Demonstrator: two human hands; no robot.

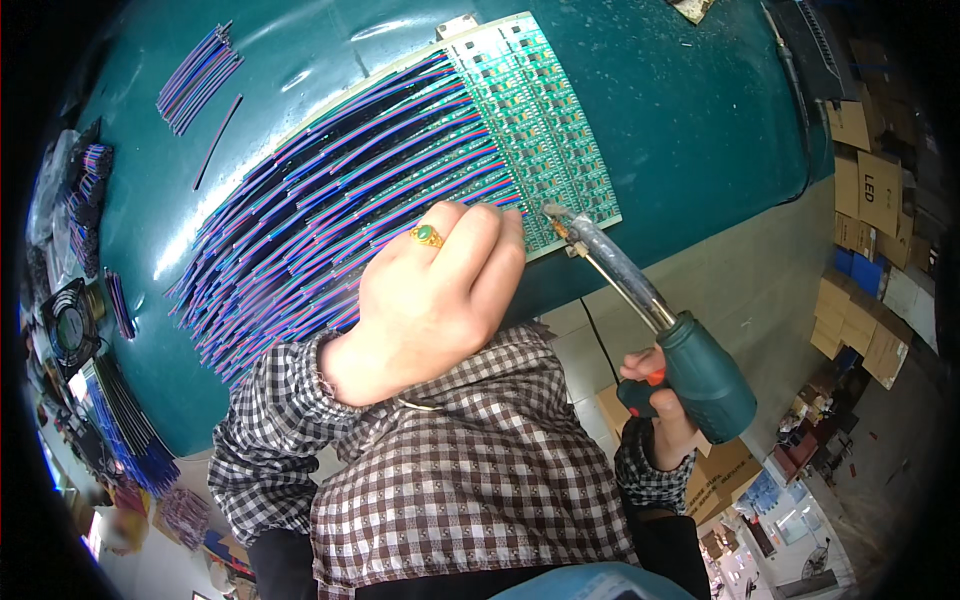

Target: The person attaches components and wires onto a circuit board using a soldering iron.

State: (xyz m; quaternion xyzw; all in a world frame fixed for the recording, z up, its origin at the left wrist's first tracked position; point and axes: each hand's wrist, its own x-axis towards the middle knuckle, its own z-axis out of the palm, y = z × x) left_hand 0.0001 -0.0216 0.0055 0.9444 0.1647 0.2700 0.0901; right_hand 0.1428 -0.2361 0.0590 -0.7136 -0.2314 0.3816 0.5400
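Head view: desk (690, 130), green and glossy, carrying wired electronics.

Item: circuit board panel (540, 110), one, green, many small components in repeating rows; lies toward the desk's far middle, its near end by the desk's front edge.

Item: striped ribbon wires (320, 190), many, in blue, pink, green and black; joined along the panel's left side, fanned out leftward in overlapping layers.

Item: left hand (435, 290), palm down over the near wires, fingers curled and close together at the panel's near end; a gold ring (426, 236) with green stone worn. Whether the fingers pinch a wire cannot be told, fingertips being partly hidden.

Item: right hand (672, 425), closed around the handle of a soldering gun (708, 375), dark green body, metal barrel slanting up and left. Its tip stands at the panel's near end, just beside the left fingertips; contact unclear.

Also on the desk, far left: wire bundle (200, 80), with a single loose wire (217, 142) near it. At left edge: black fan (70, 325).

Right side, beyond the desk: cardboard boxes (880, 195), stacked.
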